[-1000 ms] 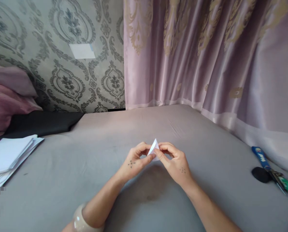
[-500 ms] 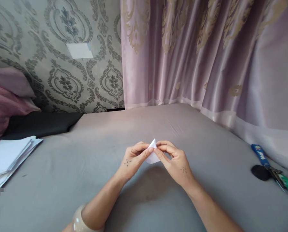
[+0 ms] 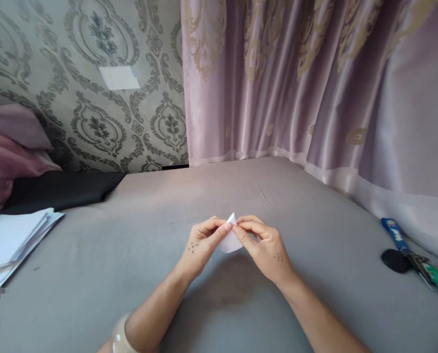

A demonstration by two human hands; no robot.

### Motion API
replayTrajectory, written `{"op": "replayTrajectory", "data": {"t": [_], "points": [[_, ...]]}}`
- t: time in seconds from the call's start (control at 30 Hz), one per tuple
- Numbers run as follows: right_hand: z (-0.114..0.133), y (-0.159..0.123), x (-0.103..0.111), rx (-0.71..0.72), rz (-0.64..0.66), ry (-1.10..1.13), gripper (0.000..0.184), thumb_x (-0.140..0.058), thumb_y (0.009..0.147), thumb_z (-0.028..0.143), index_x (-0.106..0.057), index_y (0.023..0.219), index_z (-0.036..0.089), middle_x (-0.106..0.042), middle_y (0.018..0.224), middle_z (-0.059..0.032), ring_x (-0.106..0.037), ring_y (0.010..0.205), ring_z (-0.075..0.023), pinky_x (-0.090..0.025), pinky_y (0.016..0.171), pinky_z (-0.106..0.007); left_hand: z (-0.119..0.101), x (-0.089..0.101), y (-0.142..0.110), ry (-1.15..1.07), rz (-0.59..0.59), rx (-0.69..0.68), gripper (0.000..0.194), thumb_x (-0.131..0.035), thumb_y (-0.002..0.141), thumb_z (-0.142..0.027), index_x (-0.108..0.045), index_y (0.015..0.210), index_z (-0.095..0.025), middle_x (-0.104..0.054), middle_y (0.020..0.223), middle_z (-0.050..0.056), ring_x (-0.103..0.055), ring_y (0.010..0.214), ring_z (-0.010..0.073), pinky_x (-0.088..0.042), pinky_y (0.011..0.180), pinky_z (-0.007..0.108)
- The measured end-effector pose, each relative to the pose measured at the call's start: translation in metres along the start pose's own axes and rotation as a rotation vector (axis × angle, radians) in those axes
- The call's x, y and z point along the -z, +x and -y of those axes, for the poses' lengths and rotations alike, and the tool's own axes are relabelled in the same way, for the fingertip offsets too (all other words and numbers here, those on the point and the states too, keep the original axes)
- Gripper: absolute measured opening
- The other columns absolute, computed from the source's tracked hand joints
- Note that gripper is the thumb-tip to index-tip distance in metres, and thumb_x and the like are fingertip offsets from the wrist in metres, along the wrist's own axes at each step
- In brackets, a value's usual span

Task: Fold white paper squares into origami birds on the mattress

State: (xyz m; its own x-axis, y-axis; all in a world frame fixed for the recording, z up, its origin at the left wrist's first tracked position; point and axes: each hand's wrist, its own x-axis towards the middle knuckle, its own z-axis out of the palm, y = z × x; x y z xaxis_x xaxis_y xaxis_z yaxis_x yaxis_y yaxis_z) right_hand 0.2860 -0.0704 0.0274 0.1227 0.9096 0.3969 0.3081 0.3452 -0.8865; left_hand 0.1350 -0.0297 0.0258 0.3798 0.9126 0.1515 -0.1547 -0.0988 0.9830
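A small folded white paper point(image 3: 231, 242) is pinched between both hands, its pointed tip sticking up above my fingertips and a wider part hanging below them. My left hand point(image 3: 204, 244) grips its left side, thumb in front and fingers behind. On the right side, my right hand point(image 3: 266, 245) pinches it in the same way, the two thumbs almost touching. The fingers behind the paper are partly hidden. Both hands are held above the grey sheet point(image 3: 226, 186), with a shadow beneath them.
At the left lies a stack of white paper point(image 3: 15, 238), with a black cloth point(image 3: 68, 189) and pink fabric point(image 3: 13, 157) behind it. Keys with a blue strap point(image 3: 395, 234) and a black round piece point(image 3: 396, 261) lie at the right. A curtain point(image 3: 270, 88) hangs along the far edge.
My left thumb has moved up toward the paper's tip, and more of the paper now shows below my thumbs. Both hands keep their hold; the view has shifted slightly.
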Motion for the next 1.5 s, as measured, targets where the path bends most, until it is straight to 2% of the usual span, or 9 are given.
{"op": "replayTrajectory", "data": {"t": [0.23,0.43,0.67,0.83,0.97,1.1,1.23,1.33,1.5], "points": [[0.0,-0.001,-0.004,-0.038,0.069,0.01,0.014,-0.061,0.084,0.031,-0.069,0.081,0.02,-0.067,0.094,-0.0038,-0.063,0.09,-0.0161,-0.049,0.083,-0.028,0.002,0.001,0.002,-0.053,-0.067,0.06,0.02,-0.073,0.077,-0.035,-0.074,0.073,-0.016,-0.06,0.067,0.0,-0.049,0.062,0.0082,-0.038,0.057,0.019],[-0.002,-0.001,-0.01,-0.323,0.174,0.113,0.023,-0.06,0.083,0.039,-0.07,0.078,0.019,-0.068,0.076,-0.0015,-0.062,0.074,-0.0153,-0.046,0.07,-0.027,0.006,0.001,0.005,-0.167,-0.164,0.079,0.023,-0.074,0.076,-0.039,-0.072,0.076,-0.016,-0.06,0.067,-0.001,-0.05,0.059,0.0075,-0.04,0.055,0.019],[-0.005,-0.001,-0.007,-0.172,0.155,0.025,0.02,-0.064,0.081,0.035,-0.073,0.072,0.02,-0.067,0.084,-0.0022,-0.061,0.082,-0.0153,-0.043,0.077,-0.027,0.0,0.004,0.006,-0.059,-0.132,0.012,0.02,-0.076,0.073,-0.034,-0.071,0.069,-0.015,-0.06,0.065,0.0,-0.052,0.06,0.0082,-0.04,0.057,0.02],[-0.006,0.0,-0.008,-0.39,0.125,0.1,0.026,-0.072,0.073,0.043,-0.07,0.061,0.019,-0.066,0.088,-0.0029,-0.06,0.083,-0.0156,-0.04,0.08,-0.028,0.005,0.003,0.005,-0.149,-0.182,0.023,0.023,-0.076,0.074,-0.031,-0.066,0.062,-0.015,-0.058,0.062,-0.002,-0.049,0.058,0.0073,-0.038,0.055,0.019],[-0.007,-0.001,-0.013,-0.555,0.123,0.244,0.031,-0.077,0.066,0.047,-0.067,0.063,0.018,-0.065,0.077,-0.0022,-0.057,0.074,-0.0144,-0.04,0.074,-0.029,0.012,0.003,0.005,-0.256,-0.203,0.058,0.032,-0.075,0.075,-0.033,-0.058,0.056,-0.014,-0.053,0.056,-0.003,-0.044,0.052,0.0056,-0.034,0.049,0.018],[-0.007,-0.001,-0.013,-0.581,0.083,0.358,0.033,-0.082,0.061,0.043,-0.06,0.064,0.019,-0.061,0.064,0.0025,-0.054,0.066,-0.0118,-0.04,0.067,-0.026,0.012,0.002,0.006,-0.28,-0.205,0.058,0.03,-0.076,0.074,-0.035,-0.059,0.06,-0.014,-0.055,0.059,-0.003,-0.045,0.052,0.005,-0.034,0.049,0.017],[-0.005,0.002,-0.009,-0.572,0.247,0.402,0.032,-0.079,0.066,0.044,-0.069,0.08,0.018,-0.066,0.073,0.0,-0.057,0.068,-0.011,-0.043,0.07,-0.026,0.009,0.001,0.004,-0.261,-0.19,0.074,0.031,-0.077,0.072,-0.039,-0.06,0.064,-0.014,-0.056,0.058,-0.003,-0.047,0.049,0.0057,-0.036,0.046,0.017],[-0.006,0.002,-0.006,-0.598,0.352,0.332,0.035,-0.075,0.069,0.049,-0.073,0.075,0.015,-0.066,0.067,-0.0014,-0.056,0.064,-0.0104,-0.045,0.068,-0.026,0.009,0.001,0.004,-0.19,-0.195,0.113,0.034,-0.076,0.07,-0.044,-0.06,0.065,-0.015,-0.056,0.057,-0.002,-0.049,0.047,0.0076,-0.037,0.045,0.019],[-0.014,0.004,-0.003,-0.648,0.22,0.346,0.036,-0.078,0.065,0.048,-0.074,0.077,0.015,-0.068,0.069,-0.0022,-0.056,0.06,-0.009,-0.045,0.063,-0.024,0.014,0.012,0.011,-0.195,-0.146,0.204,0.05,-0.064,0.076,-0.06,-0.063,0.063,-0.012,-0.058,0.057,0.001,-0.052,0.05,0.0088,-0.038,0.048,0.02]]}}
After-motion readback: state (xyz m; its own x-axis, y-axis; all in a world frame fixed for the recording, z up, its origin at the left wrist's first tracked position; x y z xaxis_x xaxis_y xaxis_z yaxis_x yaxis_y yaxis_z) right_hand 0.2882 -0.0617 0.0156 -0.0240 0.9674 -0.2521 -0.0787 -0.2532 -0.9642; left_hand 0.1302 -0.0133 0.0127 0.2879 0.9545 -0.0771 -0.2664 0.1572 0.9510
